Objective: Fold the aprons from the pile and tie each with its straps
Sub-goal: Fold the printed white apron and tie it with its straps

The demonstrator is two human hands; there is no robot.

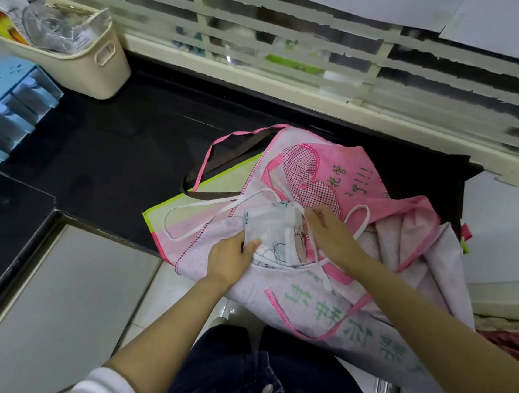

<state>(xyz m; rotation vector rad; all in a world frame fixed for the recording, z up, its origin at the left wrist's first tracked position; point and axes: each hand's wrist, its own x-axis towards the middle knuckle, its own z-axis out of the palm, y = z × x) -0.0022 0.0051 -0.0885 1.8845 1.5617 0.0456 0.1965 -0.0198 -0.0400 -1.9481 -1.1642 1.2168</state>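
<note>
A pile of pink-and-white aprons [333, 178] with green lettering lies on the black counter [113, 150] and hangs over its front edge. On top sits a small folded white apron bundle [272, 229] with blue print. My left hand [230, 257] grips the bundle's left edge, thumb on top. My right hand [331, 231] pinches a white strap [357, 218] at the bundle's upper right. More white strap [193, 207] loops out to the left over the pile.
A cream basket [84, 62] holding plastic packets stands at the back left. Blue drawer units [3, 114] line the left edge. A barred window frame [326, 85] runs behind the counter. A grey panel [61, 304] lies at lower left.
</note>
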